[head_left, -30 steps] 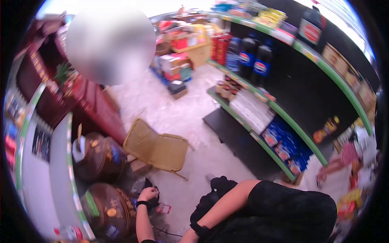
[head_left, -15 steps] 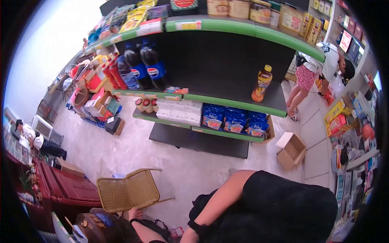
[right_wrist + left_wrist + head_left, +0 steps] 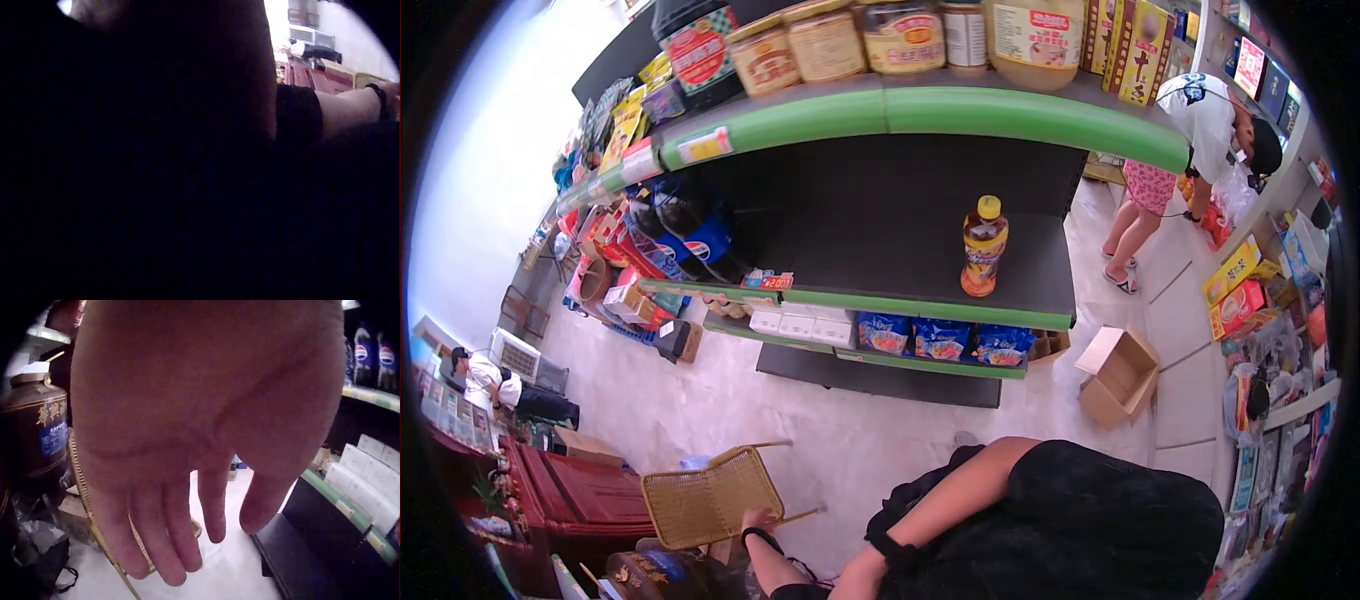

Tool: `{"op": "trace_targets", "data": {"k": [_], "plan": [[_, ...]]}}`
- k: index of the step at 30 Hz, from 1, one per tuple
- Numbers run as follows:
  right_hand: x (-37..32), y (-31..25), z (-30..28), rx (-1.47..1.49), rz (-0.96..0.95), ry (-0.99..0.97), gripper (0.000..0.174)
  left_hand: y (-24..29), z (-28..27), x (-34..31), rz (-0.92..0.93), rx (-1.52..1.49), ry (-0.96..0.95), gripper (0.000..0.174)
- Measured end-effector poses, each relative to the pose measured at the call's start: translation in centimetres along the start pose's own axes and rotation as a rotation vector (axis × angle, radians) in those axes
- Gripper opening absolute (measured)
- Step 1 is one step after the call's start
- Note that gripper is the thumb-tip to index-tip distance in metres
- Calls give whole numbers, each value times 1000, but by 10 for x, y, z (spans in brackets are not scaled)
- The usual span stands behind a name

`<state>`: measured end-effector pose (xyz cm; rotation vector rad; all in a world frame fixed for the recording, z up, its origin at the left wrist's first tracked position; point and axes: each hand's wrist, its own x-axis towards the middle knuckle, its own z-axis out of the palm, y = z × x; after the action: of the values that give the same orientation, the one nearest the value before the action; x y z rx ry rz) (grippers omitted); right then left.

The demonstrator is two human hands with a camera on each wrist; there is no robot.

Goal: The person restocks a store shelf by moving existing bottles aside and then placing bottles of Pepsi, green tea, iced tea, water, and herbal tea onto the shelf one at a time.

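My left hand (image 3: 760, 518) hangs beside the front edge of a woven wicker chair (image 3: 710, 490). In the left wrist view its palm fills the middle, with the fingers (image 3: 178, 544) pointing down, fairly straight and slightly spread, nothing held. Part of the chair shows behind them. My right hand (image 3: 859, 578) is low in the head view, past a black wristband and cut off by the bottom edge; its fingers are hidden. Mostly dark cloth and shadow fill the right wrist view.
Ahead stands a black shelf unit with green edging (image 3: 900, 305), bearing a yellow-capped drink bottle (image 3: 984, 248), cola bottles (image 3: 690, 235), jars and blue packets (image 3: 940, 338). A cardboard box (image 3: 1118, 375) lies on the floor. Brown jars (image 3: 40, 425) stand at left. Two people are farther off.
The head view has swung right and closer to the shelf. My left hand has moved from beside the dark bag near the brown jars to the chair. The right arm has barely moved.
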<state>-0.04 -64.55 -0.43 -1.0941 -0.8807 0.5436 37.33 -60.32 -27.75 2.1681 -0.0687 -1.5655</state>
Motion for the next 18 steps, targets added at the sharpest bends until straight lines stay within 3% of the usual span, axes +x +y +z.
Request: {"op": "trace_targets", "data": {"k": [2, 3, 5, 7, 8, 9, 10, 11, 13, 16, 18], "plan": [[-26, -26, 6, -301, 109, 19, 34, 28, 27, 1, 8, 17, -125, 31], [-46, -50, 12, -448, 210, 69, 33, 36, 44, 17, 176, 180, -105, 32], [-85, -42, 8, -481, 116, 322, 22, 52, 77, 45, 503, 532, 31, 34], [-126, -51, 12, -492, 48, 497, 16, 89, 163, -6, 753, 897, 207, 39], [-154, -69, 17, -492, 27, 550, 14, 97, 203, -39, 833, 837, 16, 38], [-181, -93, 26, -423, 158, 608, 15, 106, 244, -73, 886, 764, -190, 38], [-206, -97, 33, -580, 203, 731, 15, 105, 276, -99, 773, 716, -427, 36], [-231, -110, 43, -639, 182, 878, 16, 88, 286, -120, 679, 394, -606, 32], [-287, -143, 69, -755, 196, 1191, 19, 103, 347, -193, 612, 680, -997, 25], [-357, -183, 117, -885, 197, 1743, 16, 102, 378, -212, 716, 685, -918, 18], [-397, -183, 130, -930, 77, 2132, 14, 109, 378, -196, 799, 704, -921, 13]]}}
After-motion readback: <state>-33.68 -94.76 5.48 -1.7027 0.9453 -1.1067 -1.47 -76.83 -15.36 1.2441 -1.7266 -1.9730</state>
